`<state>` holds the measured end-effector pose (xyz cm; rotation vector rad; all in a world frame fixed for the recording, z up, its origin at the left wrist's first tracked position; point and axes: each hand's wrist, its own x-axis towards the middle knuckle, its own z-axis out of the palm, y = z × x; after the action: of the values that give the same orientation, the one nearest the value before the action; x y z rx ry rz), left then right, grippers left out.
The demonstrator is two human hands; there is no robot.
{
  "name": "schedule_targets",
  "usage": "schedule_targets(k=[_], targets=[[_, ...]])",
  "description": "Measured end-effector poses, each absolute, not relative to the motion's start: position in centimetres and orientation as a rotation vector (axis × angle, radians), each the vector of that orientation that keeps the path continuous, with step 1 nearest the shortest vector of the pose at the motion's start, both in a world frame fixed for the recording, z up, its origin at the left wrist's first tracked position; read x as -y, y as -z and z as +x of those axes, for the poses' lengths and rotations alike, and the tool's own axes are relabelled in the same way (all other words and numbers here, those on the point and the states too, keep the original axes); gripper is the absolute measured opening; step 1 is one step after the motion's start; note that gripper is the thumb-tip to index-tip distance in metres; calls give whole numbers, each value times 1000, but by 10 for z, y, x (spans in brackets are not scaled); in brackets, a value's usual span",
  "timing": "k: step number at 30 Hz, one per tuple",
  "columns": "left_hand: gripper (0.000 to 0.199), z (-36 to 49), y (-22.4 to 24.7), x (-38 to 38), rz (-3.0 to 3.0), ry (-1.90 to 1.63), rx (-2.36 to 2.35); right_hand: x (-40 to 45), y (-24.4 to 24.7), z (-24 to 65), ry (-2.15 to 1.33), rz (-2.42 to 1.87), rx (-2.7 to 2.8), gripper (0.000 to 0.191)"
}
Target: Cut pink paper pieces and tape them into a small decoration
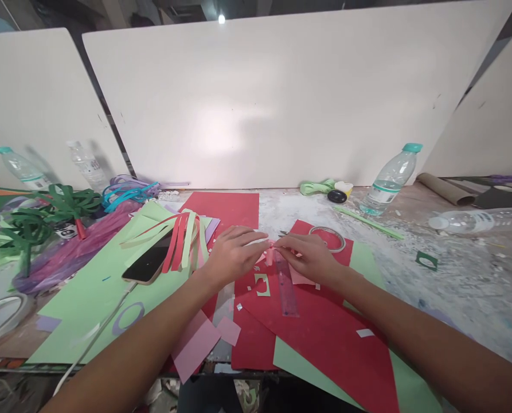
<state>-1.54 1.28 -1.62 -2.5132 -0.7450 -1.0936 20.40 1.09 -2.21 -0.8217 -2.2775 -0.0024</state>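
My left hand (235, 255) and my right hand (309, 257) meet over the red paper, their fingertips pinched together on a small pink paper piece (270, 255). Below them a clear purplish ruler (287, 289) lies on the red paper (320, 321). A pale green square with a cut-out hole (262, 285) is left of the ruler. Just behind my right hand rests a roll of tape (335, 238), with a dark pointed tip, perhaps scissors (283, 233), showing beside the fingers. Pink paper (301, 277) lies partly under my right hand.
A phone (148, 265) with a white cable and red and green paper strips (187, 241) lie on green paper (83, 287) at left. Bottles stand at back left and back right (389, 182); another bottle (479, 221) lies at right. A white board (281, 103) closes the back.
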Motion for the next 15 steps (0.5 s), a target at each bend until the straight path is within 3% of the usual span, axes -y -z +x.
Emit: schedule_targets(k=[4,8,15], targets=[[24,-21,5,-10,-2378,1064,597,-14,24,206,356,-569,2197,12],[27,-20,3,-8,-2397,1149,643,-12,18,206,459,-496,2186,16],[46,-11,9,-5,-2941,1371,1501,-12,17,207,447,-511,2227,15]])
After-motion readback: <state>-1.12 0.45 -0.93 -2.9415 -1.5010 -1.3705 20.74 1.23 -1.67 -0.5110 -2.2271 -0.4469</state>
